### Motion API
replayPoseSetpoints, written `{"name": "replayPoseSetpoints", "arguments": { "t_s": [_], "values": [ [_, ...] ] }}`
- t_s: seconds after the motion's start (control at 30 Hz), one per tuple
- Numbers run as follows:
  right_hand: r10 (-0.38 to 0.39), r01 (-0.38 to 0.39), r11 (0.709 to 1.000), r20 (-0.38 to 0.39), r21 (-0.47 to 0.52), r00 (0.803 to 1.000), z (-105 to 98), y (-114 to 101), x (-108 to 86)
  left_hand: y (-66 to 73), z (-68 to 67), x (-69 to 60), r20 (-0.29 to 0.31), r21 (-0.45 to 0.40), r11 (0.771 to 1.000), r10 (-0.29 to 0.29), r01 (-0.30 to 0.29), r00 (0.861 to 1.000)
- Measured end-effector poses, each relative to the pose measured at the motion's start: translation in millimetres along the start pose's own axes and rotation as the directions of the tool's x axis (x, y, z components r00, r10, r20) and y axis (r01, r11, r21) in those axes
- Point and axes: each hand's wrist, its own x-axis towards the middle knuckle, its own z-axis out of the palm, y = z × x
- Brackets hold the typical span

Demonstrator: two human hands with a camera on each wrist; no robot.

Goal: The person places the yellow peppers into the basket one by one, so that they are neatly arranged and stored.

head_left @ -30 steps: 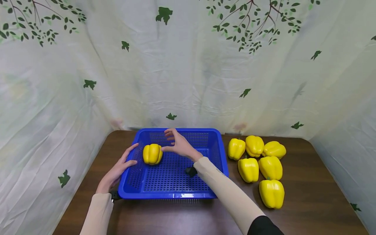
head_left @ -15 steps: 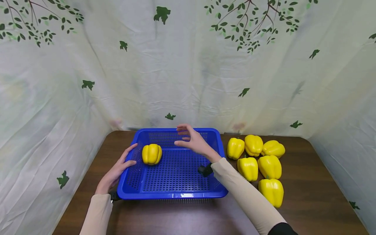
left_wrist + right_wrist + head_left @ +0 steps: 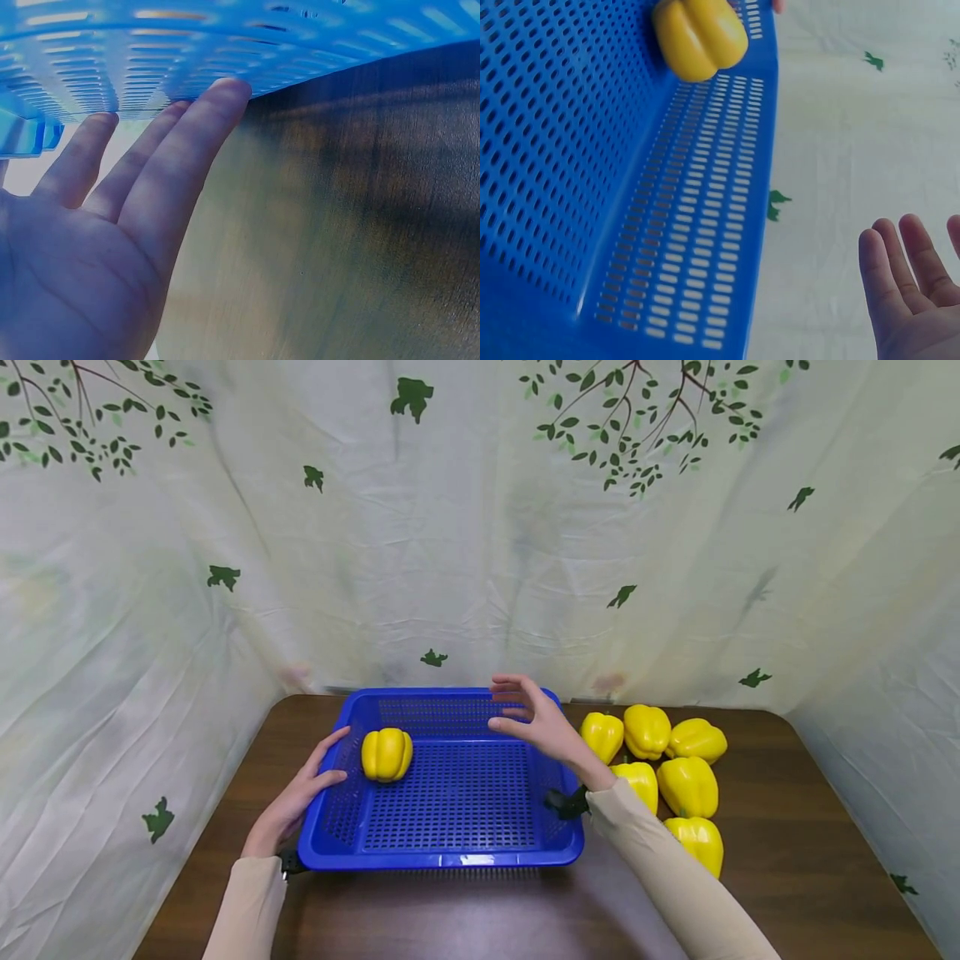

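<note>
The yellow pepper [image 3: 387, 754] lies inside the blue basket [image 3: 450, 861], near its left edge, grooves running far edge to near; you can't tell its stem end or long axis. Your right hand [image 3: 538, 723] hangs empty by the far right corner, thumb and fingers parted. Your left hand [image 3: 300, 793] touches the left edge; only the left wrist view shows its straight fingers [image 3: 166, 169] against the outer wall [image 3: 142, 67]. Six other peppers [image 3: 688, 787] sit right of the basket on the desk [image 3: 420, 927].
</note>
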Motion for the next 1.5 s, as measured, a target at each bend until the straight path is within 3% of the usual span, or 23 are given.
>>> {"name": "replayPoseSetpoints", "arguments": {
  "t_s": [0.77, 1.1, 1.5],
  "values": [
    [-0.004, -0.001, 1.000, -0.156, -0.030, 0.988, -59, 17, -78.8, -0.1, 0.6, 0.5, -0.011, 0.001, 1.000, 0.004, -0.004, 1.000],
    [0.024, -0.043, 0.995, -0.212, -0.085, 0.977, -75, 22, -118.9, -0.3, 0.7, -0.2, -0.015, 0.012, 1.000, -0.001, 0.001, 1.000],
    [-0.007, -0.024, 0.993, -0.268, -0.113, 0.963, -92, 28, -157.7, 0.5, 0.8, -0.2, -0.015, 0.012, 1.000, -0.009, 0.009, 1.000]
  ]
}}
